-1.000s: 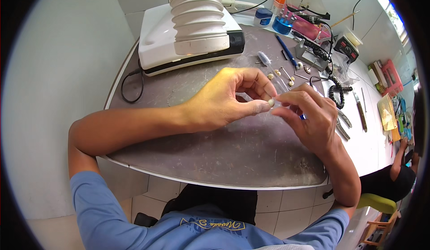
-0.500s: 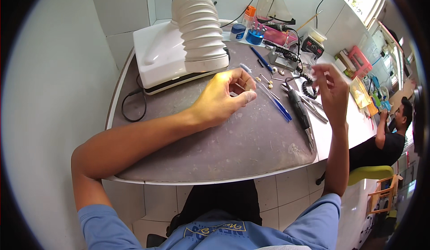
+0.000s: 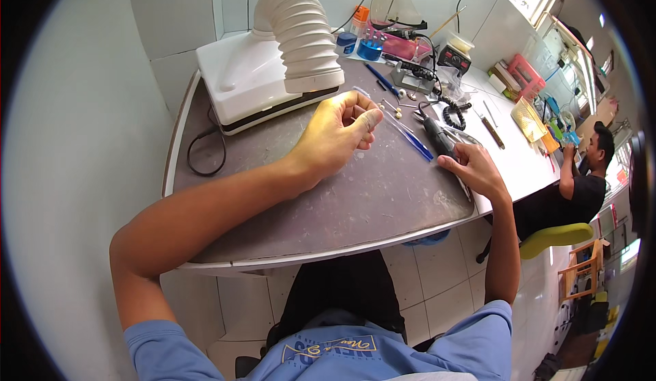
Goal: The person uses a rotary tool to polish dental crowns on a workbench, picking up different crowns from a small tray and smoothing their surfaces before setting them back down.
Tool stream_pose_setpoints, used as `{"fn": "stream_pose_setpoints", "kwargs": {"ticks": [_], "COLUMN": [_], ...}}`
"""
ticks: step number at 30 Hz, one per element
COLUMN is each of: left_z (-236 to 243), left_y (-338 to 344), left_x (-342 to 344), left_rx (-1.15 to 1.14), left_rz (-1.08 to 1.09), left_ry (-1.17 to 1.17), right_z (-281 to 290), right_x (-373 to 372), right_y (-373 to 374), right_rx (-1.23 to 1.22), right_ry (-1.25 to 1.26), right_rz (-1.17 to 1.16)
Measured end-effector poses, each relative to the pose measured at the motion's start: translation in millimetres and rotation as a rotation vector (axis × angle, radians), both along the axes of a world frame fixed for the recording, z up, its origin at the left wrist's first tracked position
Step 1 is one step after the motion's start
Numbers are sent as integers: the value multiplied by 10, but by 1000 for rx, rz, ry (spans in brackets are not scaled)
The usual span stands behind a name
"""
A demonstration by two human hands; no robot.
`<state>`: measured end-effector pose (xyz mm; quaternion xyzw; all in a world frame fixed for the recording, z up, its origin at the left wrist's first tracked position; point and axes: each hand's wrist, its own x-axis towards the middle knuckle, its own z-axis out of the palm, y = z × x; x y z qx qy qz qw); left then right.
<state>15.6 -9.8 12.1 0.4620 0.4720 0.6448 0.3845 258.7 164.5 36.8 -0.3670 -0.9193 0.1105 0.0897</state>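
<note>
My left hand point(image 3: 338, 138) rests on the grey worktable point(image 3: 307, 210) with its fingers curled. Thumb and fingertips pinch a small pale piece point(image 3: 370, 119) that is mostly hidden. My right hand point(image 3: 475, 169) lies at the table's right edge, its fingers closed over a black handpiece tool point(image 3: 434, 133) that points away from me. A blue pen point(image 3: 413, 142) lies between the two hands. A few small pale pieces point(image 3: 396, 111) sit just beyond my left fingertips.
A white extractor box with a ribbed hose point(image 3: 273, 73) fills the back left, and a black cable loop point(image 3: 205, 155) lies beside it. Tools, a blue cup point(image 3: 369, 49) and a coiled cable point(image 3: 451, 118) crowd the back right. Another person point(image 3: 581, 176) sits at right by a green chair point(image 3: 553, 237).
My hands were together over the small piece, then parted. The right hand rose, then came down onto the black handpiece. My left hand stays curled on the piece.
</note>
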Motion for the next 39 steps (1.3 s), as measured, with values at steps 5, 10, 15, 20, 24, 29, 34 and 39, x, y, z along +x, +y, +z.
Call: {"fn": "stream_pose_setpoints", "kwargs": {"ticks": [5, 10, 15, 20, 24, 29, 34, 39], "left_z": [-32, -68, -56, -94, -183, -126, -139, -135], "left_y": [16, 9, -6, 42, 119, 104, 90, 49], "left_x": [-30, -76, -60, -77, -166, -157, -190, -185], "left_rx": [-55, -68, -75, -71, -38, -62, -79, -88], "left_rz": [55, 47, 40, 20, 19, 59, 44, 3], "left_ry": [48, 26, 9, -9, -39, -130, -143, -185], "right_z": [-97, -92, -14, 0, 10, 91, 55, -14], "right_x": [23, 98, 98, -159, -388, -794, -1040, -1151], "right_y": [10, 58, 74, 101, 110, -96, -117, -171], "right_rx": [20, -144, -624, -1167, -1346, -1198, -1050, -887], "right_ry": [114, 285, 935, 1377, 1349, 1164, 990, 891], "right_rz": [-4, 3, -55, 481, 488, 305, 422, 484]}}
